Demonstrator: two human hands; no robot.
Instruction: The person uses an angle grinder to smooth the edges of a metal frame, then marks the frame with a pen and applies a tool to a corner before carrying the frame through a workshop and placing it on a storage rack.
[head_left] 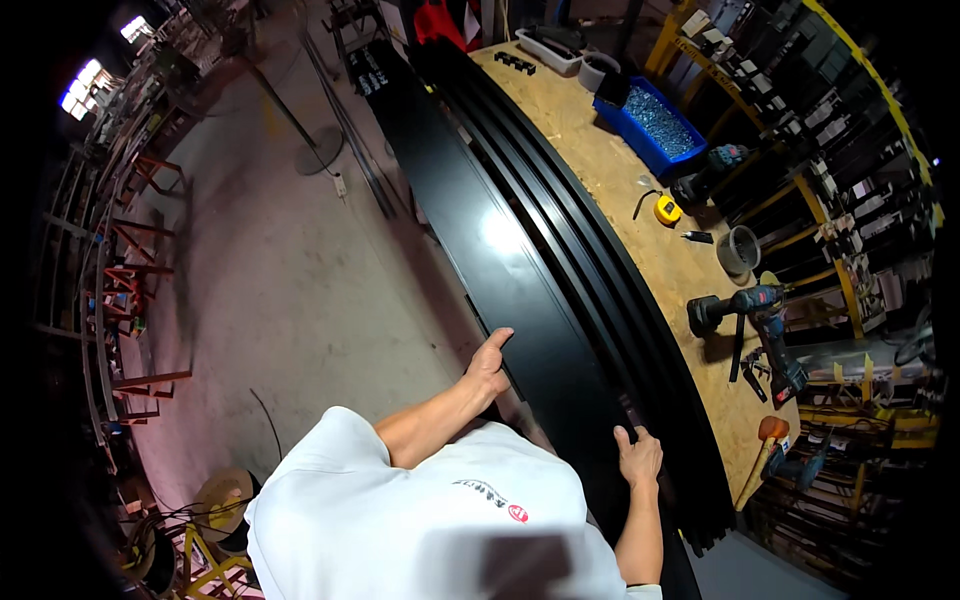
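A long, flat black panel (460, 215) stretches away in front of me, with a bright glare on its upper face. My left hand (488, 368) grips its left edge, thumb on top and fingers mostly hidden below. Farther right and nearer my body, my right hand (640, 458) holds the panel's right side, thumb raised and fingers bent over the edge; the fingertips are partly hidden. Alongside the panel lie several long, ribbed black profiles (590, 260), close to the right hand.
Right of the profiles, a wooden worktop (590, 165) carries a blue bin (640, 148) of small metal fasteners, a yellow tape measure (667, 208), a grey cup (738, 252), a cordless drill (745, 302) and a mallet (765, 450). Racks (850, 250) stand beyond. Concrete floor (300, 290) lies left.
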